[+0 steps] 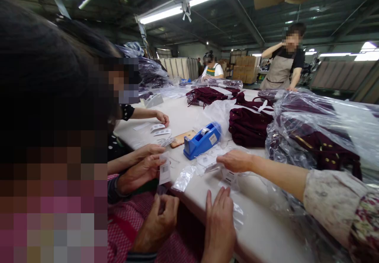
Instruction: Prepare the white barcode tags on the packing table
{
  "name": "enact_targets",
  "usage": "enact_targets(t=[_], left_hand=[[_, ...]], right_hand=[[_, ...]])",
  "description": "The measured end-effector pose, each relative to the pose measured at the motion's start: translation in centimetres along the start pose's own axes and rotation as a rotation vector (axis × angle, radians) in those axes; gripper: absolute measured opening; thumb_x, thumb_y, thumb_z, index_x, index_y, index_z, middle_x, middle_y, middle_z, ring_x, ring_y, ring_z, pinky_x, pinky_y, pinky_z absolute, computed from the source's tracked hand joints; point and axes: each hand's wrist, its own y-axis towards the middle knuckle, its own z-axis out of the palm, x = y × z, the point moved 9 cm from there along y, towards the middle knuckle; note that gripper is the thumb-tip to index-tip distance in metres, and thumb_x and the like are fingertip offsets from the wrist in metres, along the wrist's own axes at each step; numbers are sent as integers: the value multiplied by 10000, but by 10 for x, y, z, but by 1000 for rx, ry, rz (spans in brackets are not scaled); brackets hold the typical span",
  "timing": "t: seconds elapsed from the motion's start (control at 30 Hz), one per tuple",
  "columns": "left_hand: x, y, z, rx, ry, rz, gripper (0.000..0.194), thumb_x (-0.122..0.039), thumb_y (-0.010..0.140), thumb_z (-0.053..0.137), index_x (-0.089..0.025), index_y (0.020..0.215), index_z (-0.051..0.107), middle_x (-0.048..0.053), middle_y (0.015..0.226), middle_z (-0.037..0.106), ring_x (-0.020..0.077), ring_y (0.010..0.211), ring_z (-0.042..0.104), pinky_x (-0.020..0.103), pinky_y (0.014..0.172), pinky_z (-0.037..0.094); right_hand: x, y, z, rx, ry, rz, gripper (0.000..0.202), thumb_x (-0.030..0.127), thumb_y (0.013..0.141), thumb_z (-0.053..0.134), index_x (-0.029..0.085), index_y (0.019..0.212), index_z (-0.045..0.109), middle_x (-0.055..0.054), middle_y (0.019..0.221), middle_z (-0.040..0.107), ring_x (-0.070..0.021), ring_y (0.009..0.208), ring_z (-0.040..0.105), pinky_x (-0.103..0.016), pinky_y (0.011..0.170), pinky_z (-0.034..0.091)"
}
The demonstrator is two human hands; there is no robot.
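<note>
Two hands meet at the long white table [260,231]: the right hand [219,225] lies flat, grip released, on a thin clear plastic bag [239,213], likely limp and slippery, best pinched by an edge; the left hand [158,223] is curled, grip unclear.

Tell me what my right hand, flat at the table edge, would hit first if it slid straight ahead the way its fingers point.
Likely the white tag in clear plastic just ahead of the right hand, then a co-worker's hand beyond it; depth is unclear.
</note>
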Motion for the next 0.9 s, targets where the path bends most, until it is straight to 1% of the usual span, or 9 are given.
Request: enact_targets(t=[0.1,0.2,0.33,0.43,0.5,0.6,0.7,0.8,0.9], left_hand=[[0,0,0,2,28,23,324,-147,788,502,-358,928,704,39,1152,706,347,1173,572,561,1095,329],[2,0,5,31,83,52,354,-115,788,492,-355,944,700,40,1168,702,328,1175,576,546,1116,304],[3,1,11,53,123,72,385,-67,831,407,-269,1033,665,83,1254,659,281,1220,552,573,1141,216],[2,4,14,74,124,69,393,-47,862,350,-222,1063,639,111,1282,638,255,1253,527,586,1135,183],[2,8,10,75,67,36,338,-99,890,372,-225,1048,643,102,1256,656,250,1251,529,568,1140,178],[5,13,-7,26,-207,-91,217,-233,903,451,-224,923,667,78,1327,610,256,1292,481,515,1161,155],[10,6,-22,-63,-623,-310,199,-344,875,525,-211,926,664,65,1463,473,270,1367,375,463,1166,152],[1,-11,-16,-98,-969,-455,182,-370,837,585,-206,877,651,68,1482,447,263,1405,308,416,1165,150],[-13,-27,2,-62,-1065,-525,205,-375,804,623,-194,707,618,86,1475,454,287,1394,325,400,1140,205]], right_hand=[[-12,-6,-26,-80,94,87,197,102,875,403,133,1028,523,-124,834,685,-236,769,653,-293,628,412],[-16,-25,-53,-126,235,114,152,118,885,386,155,977,501,-76,850,678,-194,790,654,-256,639,435],[-12,-64,-79,-112,442,144,173,82,862,337,180,925,464,9,780,659,-112,674,663,-172,538,438],[-6,-100,-96,-112,531,188,139,105,863,332,187,854,444,20,734,629,-111,635,664,-163,492,430],[0,-123,-99,-104,474,227,138,136,875,347,189,819,462,10,711,624,-129,640,659,-186,519,433],[9,-150,-82,-52,151,347,134,178,878,404,188,865,536,-51,765,675,-197,720,660,-258,612,431],[25,-161,-41,5,54,419,150,171,865,439,170,945,566,-123,806,708,-255,708,670,-295,590,407],[45,-160,-1,29,48,428,166,128,854,437,167,963,556,-127,827,716,-259,677,671,-290,552,376],[58,-158,21,22,41,414,163,101,859,431,168,946,552,-114,856,705,-250,720,663,-290,570,371]])
